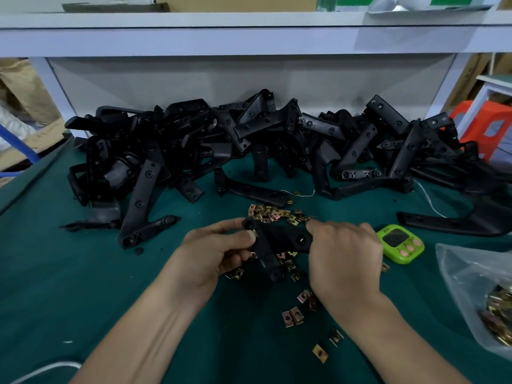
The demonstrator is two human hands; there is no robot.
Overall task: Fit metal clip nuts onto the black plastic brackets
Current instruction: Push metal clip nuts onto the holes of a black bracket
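Observation:
I hold one black plastic bracket (273, 242) just above the green table mat, near the middle of the view. My left hand (213, 250) grips its left end, and the thumb presses a brass-coloured clip nut (254, 234) against the bracket's edge. My right hand (343, 253) grips the bracket's right arm from above. Loose clip nuts (273, 214) lie in a small heap just behind the bracket, and more clip nuts (293, 317) are scattered in front of it.
A long pile of black brackets (249, 145) fills the back of the table (83, 286) under a white shelf (249, 37). A green timer (399, 243) sits right of my right hand. A clear bag of clip nuts (487, 295) lies at the right edge.

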